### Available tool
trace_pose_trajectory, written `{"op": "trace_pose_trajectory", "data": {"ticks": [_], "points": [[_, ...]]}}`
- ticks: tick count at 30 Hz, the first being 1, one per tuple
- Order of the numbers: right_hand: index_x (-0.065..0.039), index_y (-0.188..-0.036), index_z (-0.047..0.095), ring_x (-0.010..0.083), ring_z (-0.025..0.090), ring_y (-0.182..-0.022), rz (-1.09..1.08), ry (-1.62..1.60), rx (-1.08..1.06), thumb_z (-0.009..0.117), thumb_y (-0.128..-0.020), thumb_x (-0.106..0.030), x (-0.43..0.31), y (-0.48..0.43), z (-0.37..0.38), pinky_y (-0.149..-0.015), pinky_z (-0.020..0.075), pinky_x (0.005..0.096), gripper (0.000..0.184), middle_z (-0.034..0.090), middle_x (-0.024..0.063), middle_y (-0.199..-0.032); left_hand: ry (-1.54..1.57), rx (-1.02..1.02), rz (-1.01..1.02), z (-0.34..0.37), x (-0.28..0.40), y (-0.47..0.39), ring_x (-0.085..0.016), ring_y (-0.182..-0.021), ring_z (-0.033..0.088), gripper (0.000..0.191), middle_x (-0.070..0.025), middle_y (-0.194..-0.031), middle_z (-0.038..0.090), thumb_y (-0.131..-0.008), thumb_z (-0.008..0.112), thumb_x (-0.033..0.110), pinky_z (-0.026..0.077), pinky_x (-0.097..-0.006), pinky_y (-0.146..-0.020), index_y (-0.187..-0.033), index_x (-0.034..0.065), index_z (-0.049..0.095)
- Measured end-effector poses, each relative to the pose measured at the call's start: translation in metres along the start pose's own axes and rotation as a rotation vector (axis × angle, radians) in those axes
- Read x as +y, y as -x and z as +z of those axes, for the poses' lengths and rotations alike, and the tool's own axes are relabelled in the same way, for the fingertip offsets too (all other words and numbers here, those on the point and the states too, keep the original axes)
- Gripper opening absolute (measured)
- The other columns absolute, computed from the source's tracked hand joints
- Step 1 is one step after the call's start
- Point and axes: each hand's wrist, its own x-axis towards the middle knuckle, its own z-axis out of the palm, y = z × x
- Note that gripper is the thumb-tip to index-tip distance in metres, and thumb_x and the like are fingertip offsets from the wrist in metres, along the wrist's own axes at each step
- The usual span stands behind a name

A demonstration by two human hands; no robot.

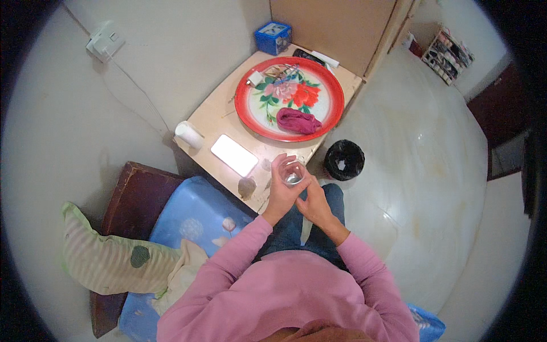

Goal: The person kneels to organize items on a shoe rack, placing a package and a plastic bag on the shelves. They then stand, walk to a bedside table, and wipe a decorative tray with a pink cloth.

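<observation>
My left hand is wrapped around a clear drinking cup, over the near edge of a small wooden table. My right hand meets it from the right, its fingers against the cup's lower side; how firmly they grip is partly hidden. Left of the cup, a phone with a bright screen lies on the table beside a white cylinder. Beyond my hands, a red-rimmed floral enamel tray holds a crumpled magenta cloth, a white charger plug and thin cables.
A black-lined waste bin stands on the floor right of the table. At the table's far corner is a blue box. A striped pillow lies on the bed at left. A wall socket adapter has a cord hanging down.
</observation>
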Motion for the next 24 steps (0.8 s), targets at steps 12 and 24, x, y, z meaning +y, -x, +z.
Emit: {"op": "trace_pose_trajectory", "data": {"ticks": [12, 24], "points": [[-0.004, -0.135, 0.059, 0.0292, 0.064, -0.112, 0.046, 0.112, 0.116, 0.072, -0.089, -0.008, 0.035, -0.054, -0.044, -0.093, 0.0526, 0.0358, 0.048, 0.063, 0.0167, -0.129, -0.884, 0.276, 0.239, -0.133, -0.003, -0.222, -0.029, -0.112, 0.058, 0.07, -0.0187, -0.122, 0.058, -0.079, 0.087, 0.035, 0.048, -0.0401, -0.096, -0.131, 0.0016, 0.055], [-0.002, -0.134, 0.059, 0.0208, 0.066, -0.103, 0.155, -0.029, 0.111, 0.066, -0.092, -0.003, 0.062, -0.061, -0.046, -0.087, 0.0548, 0.0321, 0.042, 0.067, 0.0114, -0.116, -0.731, 0.62, 0.158, -0.219, -0.047, -0.314, -0.029, -0.1, 0.061, 0.07, -0.0177, -0.11, 0.063, -0.075, 0.089, 0.035, 0.049, -0.0407, -0.09, -0.127, 0.0011, 0.057]]}}
